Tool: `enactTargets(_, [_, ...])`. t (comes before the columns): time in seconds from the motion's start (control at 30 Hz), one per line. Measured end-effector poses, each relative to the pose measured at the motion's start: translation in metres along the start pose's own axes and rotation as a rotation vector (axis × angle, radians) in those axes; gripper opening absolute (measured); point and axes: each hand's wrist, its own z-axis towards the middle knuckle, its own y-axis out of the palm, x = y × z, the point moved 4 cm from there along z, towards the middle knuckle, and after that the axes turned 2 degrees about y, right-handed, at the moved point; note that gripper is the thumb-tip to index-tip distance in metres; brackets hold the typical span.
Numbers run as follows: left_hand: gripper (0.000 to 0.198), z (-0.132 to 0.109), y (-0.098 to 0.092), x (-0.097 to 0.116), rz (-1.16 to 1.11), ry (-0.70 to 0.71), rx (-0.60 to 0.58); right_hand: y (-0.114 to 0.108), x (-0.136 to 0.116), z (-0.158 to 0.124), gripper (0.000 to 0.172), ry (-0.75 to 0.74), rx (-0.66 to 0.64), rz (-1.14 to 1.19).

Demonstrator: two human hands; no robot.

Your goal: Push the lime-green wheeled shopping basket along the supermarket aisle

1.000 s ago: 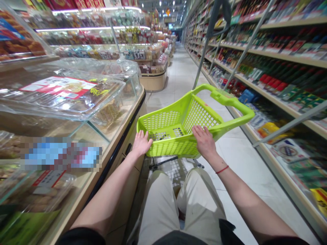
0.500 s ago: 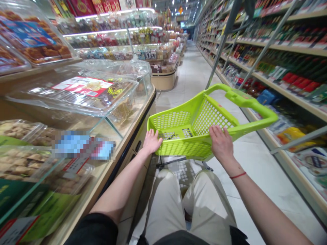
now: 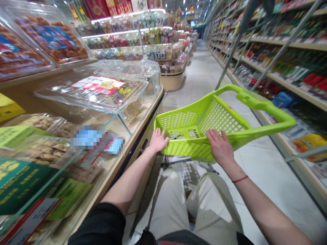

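A bright green plastic shopping cart [image 3: 187,148] with perforated basket walls stands sideways in front of my knees, its handle to the right. Nothing lies on the part of the basket floor that shows. My left hand [image 3: 158,140] grips the rim at the cart's left corner, fingers hooked over the edge and thumb apart. Farther right, my right hand [image 3: 220,144], with a red string on its wrist, curls over the near rim. The fingers' undersides are hidden by the hands and the basket wall.
On the left, a wooden display counter [image 3: 155,103] with glass dividers holds clear packs of snacks [image 3: 51,146] and a large plastic tray box [image 3: 102,90]. Stocked shelves [image 3: 286,78] line the right side. A tiled aisle [image 3: 196,64] runs ahead between display stands.
My view has turned a little to the left, so the counter, cart and shelves appear farther right. Both hands stay on the rim; the right one sits slightly closer to the left one.
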Motion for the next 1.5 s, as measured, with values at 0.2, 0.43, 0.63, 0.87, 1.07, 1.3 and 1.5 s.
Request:
enactTargets(0.2, [0.066, 0.0, -0.003, 0.001, 0.001, 0.004, -0.007, -0.015, 0.048, -0.009, 0.059, 0.084, 0.022, -0.06])
enactTargets(0.43, [0.065, 0.001, -0.005, 0.003, 0.015, -0.003, -0.028, -0.006, 0.041, -0.007, 0.05, 0.174, 0.053, -0.075])
enactTargets(0.63, [0.064, 0.0, -0.006, 0.003, 0.05, -0.01, -0.032, 0.008, 0.012, -0.002, 0.049, 0.156, -0.009, -0.044])
enactTargets(0.87, [0.065, 0.0, -0.003, 0.001, 0.044, -0.007, -0.028, 0.006, -0.02, 0.005, 0.051, 0.034, -0.073, 0.0])
enactTargets(1.07, [0.065, -0.001, -0.002, -0.001, 0.038, -0.001, -0.018, -0.007, 0.008, 0.0, 0.052, 0.014, -0.075, -0.034])
enactTargets(1.3, [0.065, -0.001, -0.002, 0.0, 0.035, -0.006, -0.009, -0.004, 0.017, -0.004, 0.051, 0.119, -0.061, -0.067])
enactTargets(1.5, [0.065, -0.002, -0.002, 0.001, 0.043, -0.008, -0.006, 0.013, -0.038, 0.007, 0.054, 0.082, -0.088, 0.07])
